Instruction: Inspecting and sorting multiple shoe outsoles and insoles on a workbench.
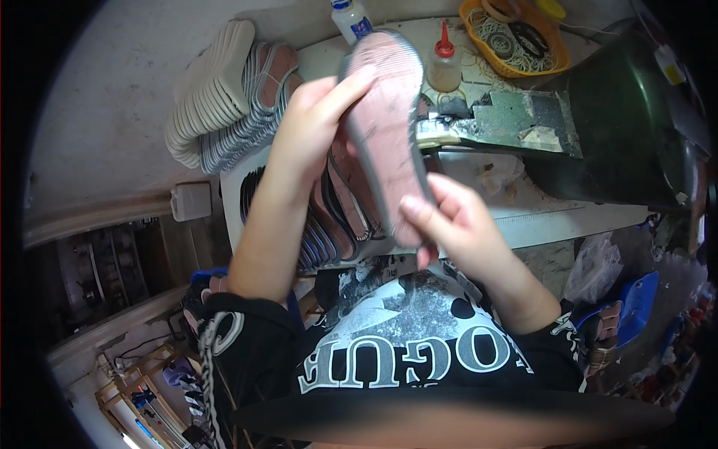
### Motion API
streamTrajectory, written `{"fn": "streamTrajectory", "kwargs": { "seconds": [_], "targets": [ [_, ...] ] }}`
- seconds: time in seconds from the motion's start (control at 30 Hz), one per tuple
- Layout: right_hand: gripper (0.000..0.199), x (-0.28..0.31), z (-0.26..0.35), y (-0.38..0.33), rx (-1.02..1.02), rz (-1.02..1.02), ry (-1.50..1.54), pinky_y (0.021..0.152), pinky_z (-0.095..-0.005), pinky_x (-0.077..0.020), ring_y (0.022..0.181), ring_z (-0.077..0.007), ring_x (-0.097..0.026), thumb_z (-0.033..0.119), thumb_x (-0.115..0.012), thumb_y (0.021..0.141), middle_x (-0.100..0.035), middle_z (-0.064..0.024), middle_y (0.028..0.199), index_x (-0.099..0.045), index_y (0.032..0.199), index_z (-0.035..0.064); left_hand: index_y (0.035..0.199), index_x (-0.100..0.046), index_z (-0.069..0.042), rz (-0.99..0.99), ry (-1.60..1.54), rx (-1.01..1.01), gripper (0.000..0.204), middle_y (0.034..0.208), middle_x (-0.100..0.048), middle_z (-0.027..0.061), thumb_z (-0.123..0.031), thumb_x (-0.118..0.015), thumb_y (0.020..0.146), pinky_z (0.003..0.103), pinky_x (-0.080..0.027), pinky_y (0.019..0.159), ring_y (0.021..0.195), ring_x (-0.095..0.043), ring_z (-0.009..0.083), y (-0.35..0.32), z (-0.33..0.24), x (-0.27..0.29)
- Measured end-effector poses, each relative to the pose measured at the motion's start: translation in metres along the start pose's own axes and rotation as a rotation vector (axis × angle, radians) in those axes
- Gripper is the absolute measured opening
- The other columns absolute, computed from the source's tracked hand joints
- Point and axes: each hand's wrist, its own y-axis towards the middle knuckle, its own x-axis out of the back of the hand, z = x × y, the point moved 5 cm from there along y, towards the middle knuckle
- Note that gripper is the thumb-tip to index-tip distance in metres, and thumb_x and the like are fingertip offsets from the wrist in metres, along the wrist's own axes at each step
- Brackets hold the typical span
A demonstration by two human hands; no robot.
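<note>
The insole point(385, 135) is held up off the surface point(538, 217), between the two hands, tilted so its pinkish face and grey rim turn toward the person's eyes, which looks like a hold for checking the edge. The left hand point(314, 131) grips it near the toe end, fingers wrapped behind and the thumb laid across the front. The right hand point(449, 221) pinches the heel end from below, thumb and fingertips closed on the rim. Holding it at both ends keeps the thin piece from flopping.

Under it, a row of like insoles point(340, 217) stands on edge, packed close, easy to draw one at a time. To the left two taller stacks point(224, 97) lie fanned against the wall, out of the way of the arms. Two glue bottles, a white one point(351, 19) and a red-capped one point(444, 63), stand at the back within reach, beside a yellow basket point(516, 37) of rubber bands. A dark green machine point(613, 127) takes up the right side.
</note>
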Motion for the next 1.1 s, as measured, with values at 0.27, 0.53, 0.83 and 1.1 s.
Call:
{"fn": "streamTrajectory", "kwargs": {
  "seconds": [0.27, 0.53, 0.83, 1.1],
  "targets": [
    [0.022, -0.007, -0.002, -0.013, 0.243, 0.186, -0.367, 0.051, -0.0226, -0.0454, 0.059, -0.0073, -0.058, 0.02, -0.063, 0.09, -0.064, -0.004, 0.072, -0.06, 0.095, -0.0002, 0.114, -0.05, 0.004, 0.148, -0.638, 0.0, 0.032, 0.092, -0.066, 0.0218, -0.02, -0.055, 0.093, 0.033, -0.059, 0.068, 0.082, -0.069, 0.0261, -0.064, 0.028, -0.012],
    [0.038, -0.041, 0.007, -0.009, 0.621, 0.164, -1.27, 0.049, -0.0357, -0.0467, 0.048, -0.0271, -0.058, 0.038, -0.07, 0.078, -0.054, -0.0067, 0.052, -0.049, 0.071, 0.0073, 0.104, -0.055, -0.007, -0.009, -1.134, 0.043, 0.034, 0.078, -0.059, 0.0021, -0.039, -0.057, 0.092, 0.025, -0.048, 0.057, 0.063, -0.058, 0.0133, -0.06, 0.072, -0.013],
    [0.034, -0.07, -0.015, -0.014, 0.775, 0.428, -1.426, 0.047, -0.0355, -0.0436, 0.047, -0.0235, -0.054, 0.026, -0.069, 0.081, -0.048, -0.0048, 0.052, -0.045, 0.064, 0.0088, 0.118, -0.044, 0.001, 0.866, -1.383, -0.25, 0.039, 0.071, -0.049, 0.0044, -0.031, -0.041, 0.097, 0.029, -0.043, 0.052, 0.057, -0.053, 0.0156, -0.076, 0.055, -0.021],
    [0.064, -0.073, 0.048, -0.01, 0.427, 0.388, -1.246, 0.063, -0.0303, -0.0522, 0.064, -0.0219, -0.063, 0.027, -0.079, 0.073, -0.06, -0.0073, 0.072, -0.046, 0.125, 0.0112, 0.099, -0.053, -0.004, 0.307, -1.578, -0.202, 0.028, 0.071, -0.048, 0.0005, -0.03, -0.043, 0.098, 0.028, -0.042, 0.059, 0.063, -0.05, 0.0137, -0.071, 0.055, 0.002]
  ]
}}
